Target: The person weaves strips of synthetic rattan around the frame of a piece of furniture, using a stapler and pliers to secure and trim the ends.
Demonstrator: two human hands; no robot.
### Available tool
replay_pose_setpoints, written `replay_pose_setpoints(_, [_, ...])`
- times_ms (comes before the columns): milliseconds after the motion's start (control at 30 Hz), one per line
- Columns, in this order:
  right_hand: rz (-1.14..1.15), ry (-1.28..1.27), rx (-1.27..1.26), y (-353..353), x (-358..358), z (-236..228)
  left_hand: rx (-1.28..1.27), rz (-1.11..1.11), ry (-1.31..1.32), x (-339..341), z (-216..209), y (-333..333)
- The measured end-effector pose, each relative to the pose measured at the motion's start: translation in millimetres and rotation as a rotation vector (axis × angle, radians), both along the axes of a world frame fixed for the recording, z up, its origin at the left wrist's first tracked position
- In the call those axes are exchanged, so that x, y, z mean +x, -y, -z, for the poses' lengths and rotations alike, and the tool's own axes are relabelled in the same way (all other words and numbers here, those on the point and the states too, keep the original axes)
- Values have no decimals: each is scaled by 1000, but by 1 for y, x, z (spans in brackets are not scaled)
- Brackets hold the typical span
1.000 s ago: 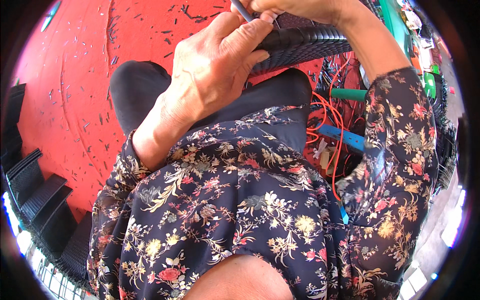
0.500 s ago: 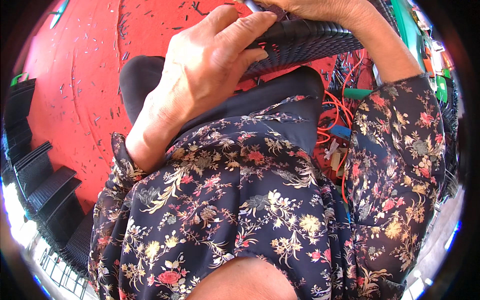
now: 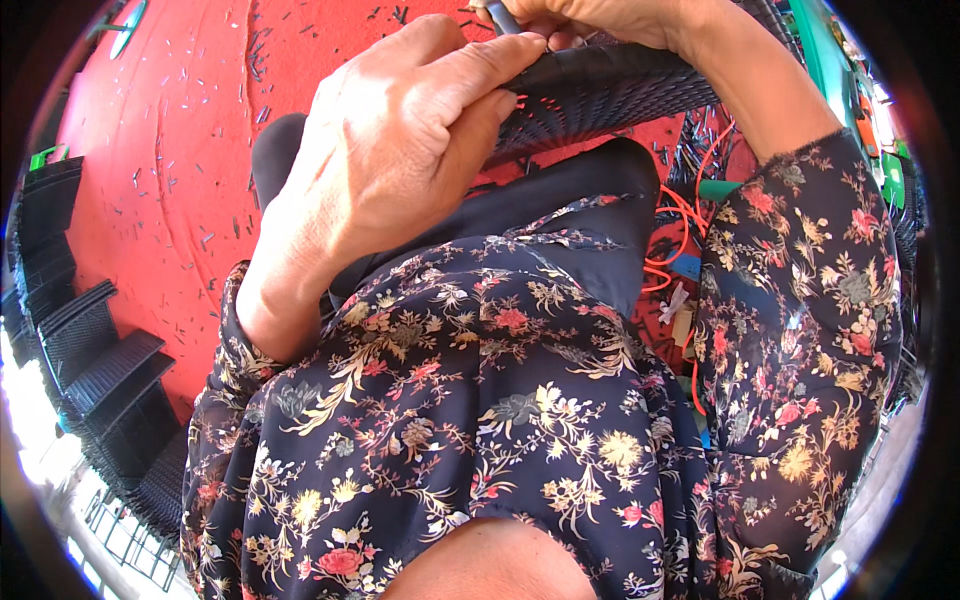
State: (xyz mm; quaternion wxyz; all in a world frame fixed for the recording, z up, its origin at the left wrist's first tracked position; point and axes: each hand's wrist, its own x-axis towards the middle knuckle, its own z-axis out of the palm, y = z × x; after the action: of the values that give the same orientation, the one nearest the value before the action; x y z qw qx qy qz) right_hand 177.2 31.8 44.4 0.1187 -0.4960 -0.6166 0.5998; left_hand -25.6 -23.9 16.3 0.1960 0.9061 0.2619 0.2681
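A black woven piece (image 3: 610, 95), like plastic wickerwork, lies across above my dark-trousered knees at the top of the view. My left hand (image 3: 400, 135) is closed at its left end, index finger along the upper edge and thumb lower down. Close to that fingertip, my right hand (image 3: 625, 22) bends over the same edge with its fingers curled in. Between the two hands a narrow grey strip-like thing (image 3: 503, 18) sticks up; its lower end goes behind my left index finger. The top of the picture cuts off part of my right hand, and what its fingers pinch is hidden.
Red floor covering (image 3: 190, 130) is strewn with short black scraps. Several black woven pieces (image 3: 115, 370) stand in a row at the left. To the right of my knees lie an orange cord (image 3: 685, 225), a green rod (image 3: 718, 189) and a bundle of dark strips (image 3: 700, 130).
My left hand has shifted slightly left. My right hand has moved a little down, and more of its curled fingertips show beside the left index finger. The grey strip-like thing shows more.
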Motion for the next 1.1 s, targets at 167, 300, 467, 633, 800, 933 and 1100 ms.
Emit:
replay_pose_setpoints(167, [110, 62, -181, -1, 12, 32, -185, -22, -9, 15, 16, 3])
replay_pose_setpoints(300, [29, 106, -264, -1, 6, 21, -210, 13, 84, 6, 11, 5])
replay_pose_setpoints(467, [37, 80, -376, 0, -8, 6, -126, 2, 106, -13, -5, 11])
replay_pose_setpoints(633, [16, 99, -388, 9, -8, 3, -77, 24, 96, -12, -11, 13])
replay_pose_setpoints(800, [-30, 35, -387, 10, -4, 12, -77, 6, 90, -9, -9, 16])
replay_pose_setpoints(933, [-92, 183, -369, 8, -11, 6, -83, 6, 109, -10, -7, 15])
replay_pose_setpoints(1100, [27, 129, -406, 10, -9, 3, -79, 26, 139, -9, -6, 12])
